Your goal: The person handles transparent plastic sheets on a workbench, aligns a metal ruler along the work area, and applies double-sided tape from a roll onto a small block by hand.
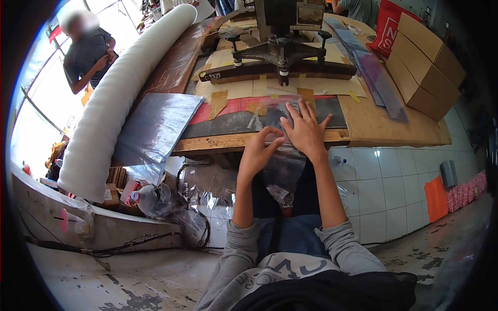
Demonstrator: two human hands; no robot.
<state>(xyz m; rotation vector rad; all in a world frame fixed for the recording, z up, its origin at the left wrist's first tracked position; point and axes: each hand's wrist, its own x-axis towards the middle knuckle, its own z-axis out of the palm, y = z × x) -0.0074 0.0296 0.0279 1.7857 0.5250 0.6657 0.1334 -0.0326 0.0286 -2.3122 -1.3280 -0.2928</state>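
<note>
My right hand (307, 132) lies with its fingers spread on a clear plastic sheet (286, 165) at the table's front edge. Beside it, my left hand (259, 151) has thumb and forefinger pinched together at the sheet's edge. The sheet hangs down over the edge above my lap. Under my right fingers runs a dark strip with a red band (238, 103), patched with yellow tape (218, 103). Just beyond my hands stands a black press machine (282, 52) with a long bar (228, 74) across the table.
A stack of clear plastic sheets (155, 122) overhangs the table's left side, beside a big white foam roll (124, 88). Cardboard boxes (425, 67) and a red bag (391, 26) stand at right. A person (88, 52) stands at back left. A large bottle (150, 199) sits below.
</note>
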